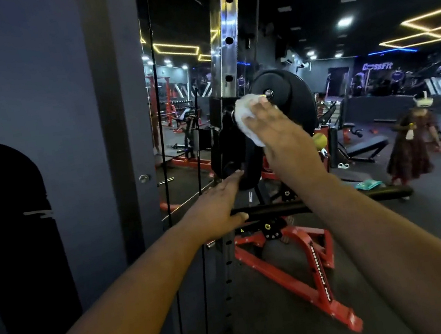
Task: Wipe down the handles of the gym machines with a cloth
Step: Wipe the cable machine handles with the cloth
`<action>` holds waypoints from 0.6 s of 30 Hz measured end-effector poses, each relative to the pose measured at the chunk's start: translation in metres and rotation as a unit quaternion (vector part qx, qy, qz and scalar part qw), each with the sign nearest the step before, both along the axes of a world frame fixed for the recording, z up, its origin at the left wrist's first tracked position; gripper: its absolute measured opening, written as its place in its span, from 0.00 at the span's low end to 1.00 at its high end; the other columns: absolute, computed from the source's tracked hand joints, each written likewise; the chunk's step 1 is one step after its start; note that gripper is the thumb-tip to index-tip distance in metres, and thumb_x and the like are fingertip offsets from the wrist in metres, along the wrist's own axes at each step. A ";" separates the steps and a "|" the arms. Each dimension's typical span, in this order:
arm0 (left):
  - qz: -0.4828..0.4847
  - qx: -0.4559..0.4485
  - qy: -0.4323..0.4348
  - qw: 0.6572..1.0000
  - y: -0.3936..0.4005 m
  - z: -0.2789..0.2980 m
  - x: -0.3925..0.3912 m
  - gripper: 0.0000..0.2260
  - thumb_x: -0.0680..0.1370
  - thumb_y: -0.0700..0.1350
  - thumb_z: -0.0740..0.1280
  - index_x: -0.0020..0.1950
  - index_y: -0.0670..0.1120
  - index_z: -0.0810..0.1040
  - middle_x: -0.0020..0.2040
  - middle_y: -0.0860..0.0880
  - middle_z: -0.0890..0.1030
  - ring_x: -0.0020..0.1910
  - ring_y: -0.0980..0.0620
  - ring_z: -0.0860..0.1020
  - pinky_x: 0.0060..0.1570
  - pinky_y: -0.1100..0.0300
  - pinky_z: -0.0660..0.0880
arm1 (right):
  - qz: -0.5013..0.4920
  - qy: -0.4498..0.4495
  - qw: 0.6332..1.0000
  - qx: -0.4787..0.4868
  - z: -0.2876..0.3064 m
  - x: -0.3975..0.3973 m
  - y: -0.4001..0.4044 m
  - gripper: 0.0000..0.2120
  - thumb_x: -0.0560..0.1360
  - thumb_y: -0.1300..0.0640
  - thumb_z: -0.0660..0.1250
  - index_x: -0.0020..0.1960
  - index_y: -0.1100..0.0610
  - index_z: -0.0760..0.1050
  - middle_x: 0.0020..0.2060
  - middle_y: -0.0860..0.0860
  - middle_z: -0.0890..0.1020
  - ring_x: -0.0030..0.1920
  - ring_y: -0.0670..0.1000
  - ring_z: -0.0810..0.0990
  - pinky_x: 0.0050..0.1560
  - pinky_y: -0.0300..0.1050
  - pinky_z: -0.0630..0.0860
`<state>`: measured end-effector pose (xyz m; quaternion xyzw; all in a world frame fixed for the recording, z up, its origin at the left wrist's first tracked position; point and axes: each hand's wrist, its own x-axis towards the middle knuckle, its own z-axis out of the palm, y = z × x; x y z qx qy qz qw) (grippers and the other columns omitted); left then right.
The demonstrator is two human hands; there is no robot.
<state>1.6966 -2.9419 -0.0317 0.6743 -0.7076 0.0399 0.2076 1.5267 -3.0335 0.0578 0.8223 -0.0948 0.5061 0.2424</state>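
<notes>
A dark grey wall panel point(33, 109) fills the left of the gym floor, with a mirror point(173, 88) beside it throwing back yellow ceiling lights. The person's left hand point(213, 205) reaches forward, fingers straight and together, fingertips touching a black pad point(241, 163) on the machine; it grips nothing. Just below it runs a black bar handle point(333, 201), lying level above the red frame point(309, 268). A chrome upright point(225, 37) with holes rises behind. The right hand point(273, 127) is higher, fingers flat over a white cloth point(246, 117), pressing it against the machine next to a black weight plate point(289, 99); the cloth bulges out past the fingertips and below the palm. At far right, another person point(411, 147) in a long dress stands on the floor.
</notes>
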 end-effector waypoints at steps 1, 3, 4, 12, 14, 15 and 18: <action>-0.002 0.002 -0.002 1.000 0.000 0.000 0.001 0.45 0.80 0.55 0.69 0.84 0.54 0.39 0.84 0.49 0.52 0.82 0.48 0.57 0.80 0.47 0.55 | -0.038 0.046 0.998 -0.034 0.002 0.002 -0.006 0.27 0.74 0.75 0.62 0.73 0.64 0.72 0.73 0.62 0.72 0.76 0.63 0.66 0.78 0.52 0.58; -0.008 0.003 -0.016 1.000 0.001 -0.001 0.006 0.44 0.80 0.56 0.69 0.84 0.54 0.39 0.85 0.50 0.51 0.82 0.50 0.53 0.81 0.46 0.53 | -0.086 0.089 0.989 -0.080 -0.004 0.001 -0.015 0.26 0.76 0.72 0.62 0.73 0.64 0.71 0.74 0.62 0.72 0.77 0.64 0.65 0.79 0.59 0.57; -0.010 0.003 -0.029 1.000 0.002 -0.002 0.009 0.44 0.80 0.57 0.69 0.84 0.54 0.39 0.85 0.50 0.49 0.83 0.51 0.51 0.81 0.45 0.53 | -0.098 0.099 0.985 -0.100 -0.010 -0.002 -0.016 0.23 0.77 0.71 0.60 0.72 0.65 0.72 0.73 0.63 0.73 0.76 0.64 0.66 0.78 0.61 0.58; 0.029 0.038 -0.063 0.997 0.008 -0.012 0.043 0.43 0.80 0.58 0.68 0.84 0.53 0.41 0.85 0.53 0.45 0.83 0.52 0.50 0.80 0.45 0.50 | -0.073 0.249 0.954 -0.152 -0.085 -0.022 0.001 0.18 0.84 0.65 0.53 0.67 0.63 0.78 0.66 0.61 0.80 0.71 0.61 0.74 0.76 0.63 0.61; 0.025 0.036 -0.065 0.997 0.009 -0.010 0.043 0.43 0.80 0.58 0.68 0.84 0.54 0.41 0.85 0.53 0.44 0.83 0.52 0.49 0.80 0.45 0.49 | -0.037 0.191 0.973 -0.122 -0.068 -0.026 0.006 0.17 0.85 0.66 0.54 0.68 0.63 0.76 0.67 0.62 0.79 0.72 0.61 0.74 0.77 0.64 0.60; 0.023 0.036 -0.064 0.997 0.007 -0.008 0.042 0.43 0.81 0.58 0.67 0.84 0.54 0.41 0.84 0.54 0.43 0.83 0.52 0.49 0.80 0.45 0.49 | -0.033 0.145 0.983 -0.103 -0.053 -0.024 0.006 0.17 0.85 0.67 0.54 0.69 0.63 0.76 0.68 0.62 0.78 0.73 0.61 0.72 0.78 0.64 0.58; 0.013 0.034 -0.066 0.997 0.000 -0.002 0.036 0.44 0.81 0.58 0.67 0.84 0.54 0.39 0.84 0.54 0.42 0.83 0.53 0.47 0.81 0.45 0.49 | -0.081 0.079 0.991 -0.075 -0.013 -0.011 0.001 0.20 0.79 0.69 0.61 0.70 0.63 0.75 0.71 0.61 0.75 0.75 0.62 0.68 0.78 0.65 0.54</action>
